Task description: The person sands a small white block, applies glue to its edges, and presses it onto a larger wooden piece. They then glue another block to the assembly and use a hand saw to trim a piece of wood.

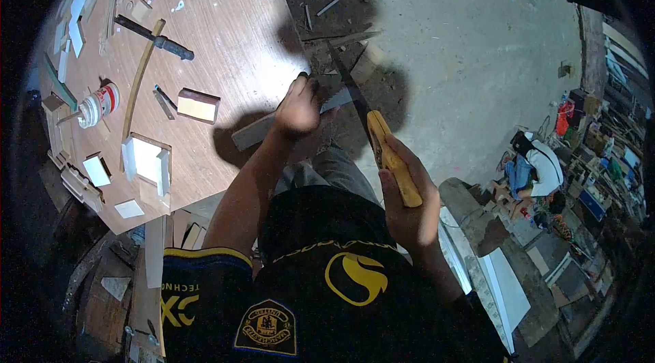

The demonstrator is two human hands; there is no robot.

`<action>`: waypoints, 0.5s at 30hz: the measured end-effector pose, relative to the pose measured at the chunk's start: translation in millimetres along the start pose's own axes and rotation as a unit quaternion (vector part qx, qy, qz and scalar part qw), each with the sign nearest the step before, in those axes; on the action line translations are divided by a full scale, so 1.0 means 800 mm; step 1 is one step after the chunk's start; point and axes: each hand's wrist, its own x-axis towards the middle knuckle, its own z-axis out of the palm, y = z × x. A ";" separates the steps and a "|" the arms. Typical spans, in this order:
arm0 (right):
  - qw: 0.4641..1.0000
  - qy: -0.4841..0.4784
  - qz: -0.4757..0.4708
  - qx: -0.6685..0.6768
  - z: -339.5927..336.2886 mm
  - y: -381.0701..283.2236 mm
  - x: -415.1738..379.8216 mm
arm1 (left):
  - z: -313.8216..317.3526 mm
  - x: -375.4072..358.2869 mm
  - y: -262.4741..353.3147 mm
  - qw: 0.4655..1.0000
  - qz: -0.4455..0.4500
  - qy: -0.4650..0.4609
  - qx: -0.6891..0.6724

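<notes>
My right hand (413, 192) grips the yellow handle of a handsaw (396, 162). Its dark blade slants up and left, past the table edge and over the floor. On the table's right edge lies a wooden board (252, 134), one end on the tabletop and the other jutting out beyond it. My left hand (299, 107) presses down on this board right at the edge, fingers curled and partly in shadow. The saw blade overlaps the board's outer end in this view.
On the wooden table (232, 8) lie a curved wooden stick (138, 80), a black tool (174, 48), a wooden block (198, 106), a white jar (99, 105) and a small open box (145, 158). Scraps litter the floor. A person (542, 165) crouches at the right among piled materials.
</notes>
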 end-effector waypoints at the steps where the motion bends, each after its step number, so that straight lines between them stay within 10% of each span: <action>1: 1.000 0.011 -0.018 -0.012 0.003 -0.001 0.002 | 0.002 0.000 -0.001 1.000 0.023 0.011 0.007; 15: 0.997 -0.041 -0.024 -0.059 -0.002 0.005 -0.036 | -0.002 0.004 0.008 0.996 -0.011 0.057 -0.063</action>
